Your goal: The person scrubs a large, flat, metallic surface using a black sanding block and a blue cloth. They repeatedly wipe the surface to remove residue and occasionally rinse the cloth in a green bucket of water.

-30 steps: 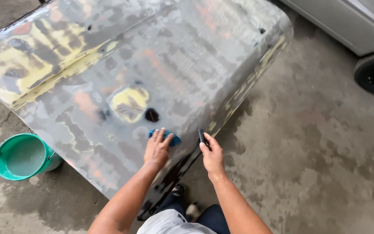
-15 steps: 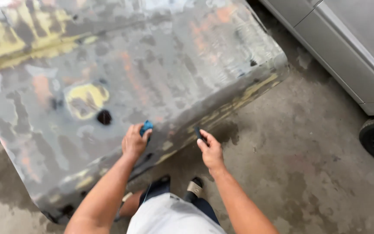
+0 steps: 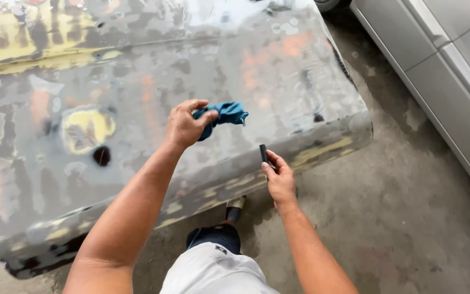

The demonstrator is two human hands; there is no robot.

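**Cloth and small dark piece held over a sanded car panel**

Head view: the left hand [image 3: 183, 126] has its fingers [image 3: 206, 117] curled shut around a crumpled teal-blue cloth [image 3: 225, 115], which bunches out past the fingertips and hangs just above the large sanded grey metal car panel [image 3: 137, 87] with its yellow and orange patches. Beyond the knuckles lies a yellow filler spot [image 3: 85, 128] with a small black hole [image 3: 101, 156] near it. The right hand [image 3: 280, 182] pinches a small flat black piece [image 3: 264, 153] between thumb and fingertips, upright, close to the panel's near edge. Below both wrists is stained concrete floor [image 3: 387, 218]; a silver car side [image 3: 452, 71] stands well off beyond the right hand.
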